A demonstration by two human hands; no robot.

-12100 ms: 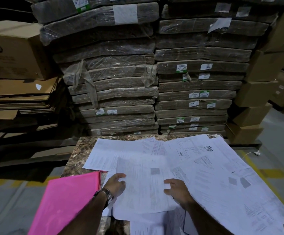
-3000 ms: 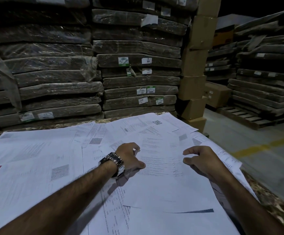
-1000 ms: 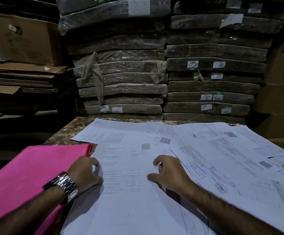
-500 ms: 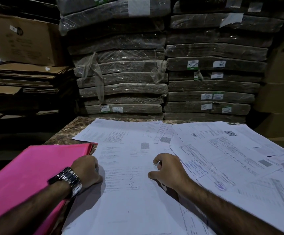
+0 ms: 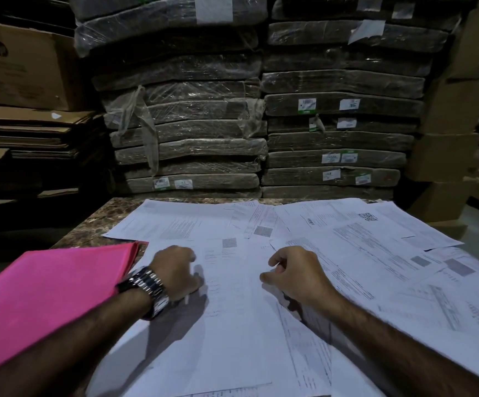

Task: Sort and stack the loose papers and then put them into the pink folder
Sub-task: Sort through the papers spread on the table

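Loose white printed papers [image 5: 347, 247] lie spread and overlapping across the table. One large sheet [image 5: 232, 325] lies in the middle in front of me. The pink folder [image 5: 46, 296] lies shut at the left, its corner beside that sheet. My left hand [image 5: 175, 270], a metal watch on its wrist, rests on the middle sheet with its fingers curled under. My right hand [image 5: 292, 276] sits on the sheet's right side, its fingers also curled and its thumb pointing left. I see nothing gripped in either hand.
The brown marble-pattern table [image 5: 101, 222] shows bare at its far left corner. Close behind it rise stacks of plastic-wrapped flat bundles [image 5: 189, 133]. Flattened cardboard and a box [image 5: 20, 67] stand at the left, and stacked cartons [image 5: 447, 138] at the right.
My left hand has slid right and a little forward, from the sheet's left edge by the folder onto the sheet. My right hand has barely shifted.
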